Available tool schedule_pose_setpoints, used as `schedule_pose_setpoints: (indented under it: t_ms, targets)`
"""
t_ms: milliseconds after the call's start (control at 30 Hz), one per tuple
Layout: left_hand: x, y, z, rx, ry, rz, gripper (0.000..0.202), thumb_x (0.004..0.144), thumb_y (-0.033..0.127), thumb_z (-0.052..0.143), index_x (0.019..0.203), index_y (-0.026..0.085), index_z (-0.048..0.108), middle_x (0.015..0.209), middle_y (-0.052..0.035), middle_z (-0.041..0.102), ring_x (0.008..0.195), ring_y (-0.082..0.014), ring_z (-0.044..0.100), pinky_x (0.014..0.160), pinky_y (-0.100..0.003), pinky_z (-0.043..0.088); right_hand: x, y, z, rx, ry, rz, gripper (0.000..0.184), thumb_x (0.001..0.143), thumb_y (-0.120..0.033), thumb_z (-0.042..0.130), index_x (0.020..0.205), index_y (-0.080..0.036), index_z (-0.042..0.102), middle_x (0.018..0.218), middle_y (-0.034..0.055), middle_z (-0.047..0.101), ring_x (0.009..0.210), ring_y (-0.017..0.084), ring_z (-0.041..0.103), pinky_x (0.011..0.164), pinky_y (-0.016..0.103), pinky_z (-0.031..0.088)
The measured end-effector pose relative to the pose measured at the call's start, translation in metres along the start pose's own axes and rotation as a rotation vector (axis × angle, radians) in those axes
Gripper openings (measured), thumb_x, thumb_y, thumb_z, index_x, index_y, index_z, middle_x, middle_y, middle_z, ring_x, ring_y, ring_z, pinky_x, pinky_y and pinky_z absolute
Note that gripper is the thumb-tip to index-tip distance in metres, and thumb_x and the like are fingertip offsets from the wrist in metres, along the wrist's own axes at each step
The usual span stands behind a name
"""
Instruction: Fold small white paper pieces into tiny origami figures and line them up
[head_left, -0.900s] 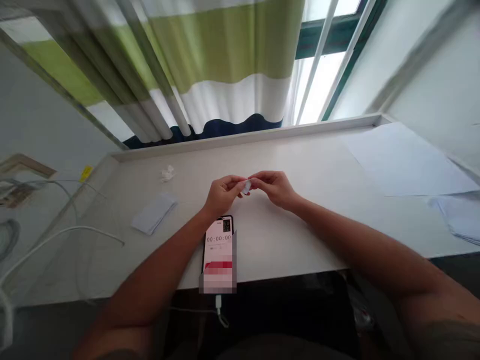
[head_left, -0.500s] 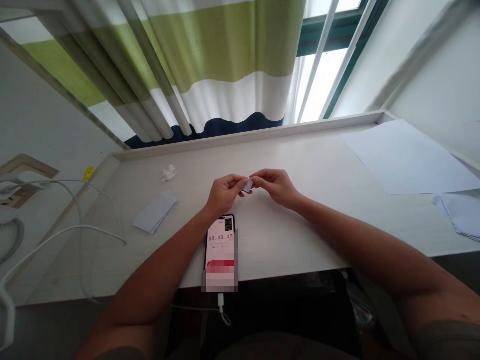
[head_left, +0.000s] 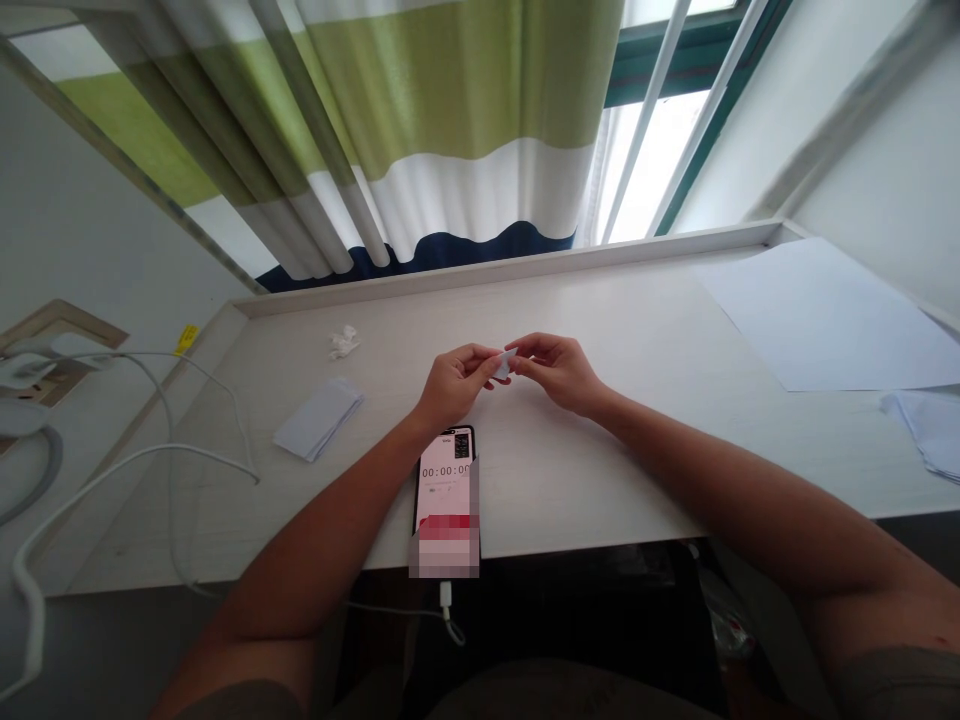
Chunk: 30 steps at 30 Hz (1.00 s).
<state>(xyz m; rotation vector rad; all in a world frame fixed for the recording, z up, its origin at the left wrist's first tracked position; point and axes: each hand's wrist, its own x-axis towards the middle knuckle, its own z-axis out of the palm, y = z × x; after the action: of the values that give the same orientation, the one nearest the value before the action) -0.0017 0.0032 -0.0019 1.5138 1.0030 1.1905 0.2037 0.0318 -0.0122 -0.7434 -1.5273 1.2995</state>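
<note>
So, the small folded-looking bit of white paper (head_left: 506, 363) is up between both hands, just above the white desk (head_left: 600, 480). Left hand (head_left: 453, 384) has it pinched between thumb and fingers; right hand (head_left: 559, 373) is right at its other edge, can't tell if those fingertips are actually clamped. Phone (head_left: 448, 490) lies by the left wrist, paper stack (head_left: 319, 418) and crumpled white wad (head_left: 344, 342) further left, big sheet (head_left: 832, 320) far right.

Dark digits (head_left: 444, 472) reading 00:00:00, the last partly cut off, show on the pale pink screen (head_left: 436, 456) of a rectangular, black-edged smartphone (head_left: 447, 502); smaller lettering (head_left: 446, 441) there is too small to read.
</note>
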Motion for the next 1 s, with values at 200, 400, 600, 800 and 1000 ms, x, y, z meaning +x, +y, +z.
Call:
schedule_pose_setpoints:
  t_ms: [200, 400, 600, 800, 1000]
  targets:
    - [-0.001, -0.003, 0.0, 0.02, -0.048, 0.011, 0.039, 0.093, 0.051, 0.082, 0.11, 0.016, 0.077, 0.098, -0.0107, 0.086, 0.085, -0.0218, 0.083, 0.072, -0.031, 0.06, 0.001, 0.002, 0.0, -0.003, 0.018, 0.008, 0.047, 0.078, -0.061, 0.092, 0.101, -0.02, 0.082, 0.089, 0.0038, 0.079, 0.081, 0.019, 0.073, 0.078, 0.038, 0.061]
    - [-0.003, -0.001, 0.001, 0.072, -0.087, 0.055, 0.046, 0.091, 0.048, 0.086, 0.122, 0.016, 0.074, 0.101, -0.0094, 0.086, 0.084, -0.0204, 0.082, 0.075, -0.032, 0.061, 0.001, 0.002, 0.0, 0.02, 0.013, -0.011, 0.047, 0.082, -0.062, 0.089, 0.101, -0.021, 0.077, 0.088, 0.0038, 0.077, 0.08, 0.02, 0.073, 0.078, 0.039, 0.063]
    - [-0.002, 0.002, 0.0, 0.072, -0.038, 0.013, 0.047, 0.1, 0.058, 0.072, 0.115, 0.014, 0.079, 0.09, -0.0104, 0.085, 0.074, -0.0195, 0.08, 0.066, -0.03, 0.057, 0.0, 0.0, -0.003, -0.153, 0.008, -0.113, 0.046, 0.088, -0.058, 0.086, 0.119, -0.025, 0.077, 0.101, 0.0044, 0.076, 0.095, 0.022, 0.073, 0.087, 0.041, 0.063]
    - [-0.002, 0.004, -0.001, 0.136, -0.019, 0.035, 0.054, 0.098, 0.069, 0.068, 0.096, 0.017, 0.081, 0.082, -0.0095, 0.082, 0.071, -0.0189, 0.075, 0.061, -0.029, 0.055, 0.0, -0.005, -0.001, -0.119, -0.044, -0.032, 0.045, 0.084, -0.064, 0.087, 0.09, -0.021, 0.077, 0.092, 0.006, 0.079, 0.085, 0.021, 0.073, 0.087, 0.042, 0.062]
    - [-0.002, -0.001, 0.0, 0.233, 0.051, 0.082, 0.056, 0.095, 0.074, 0.069, 0.091, 0.02, 0.083, 0.073, -0.0031, 0.073, 0.061, -0.0152, 0.061, 0.056, -0.028, 0.051, -0.001, -0.01, 0.0, -0.116, -0.012, 0.017, 0.052, 0.077, -0.069, 0.09, 0.082, -0.019, 0.077, 0.081, 0.0047, 0.076, 0.074, 0.018, 0.066, 0.07, 0.033, 0.055]
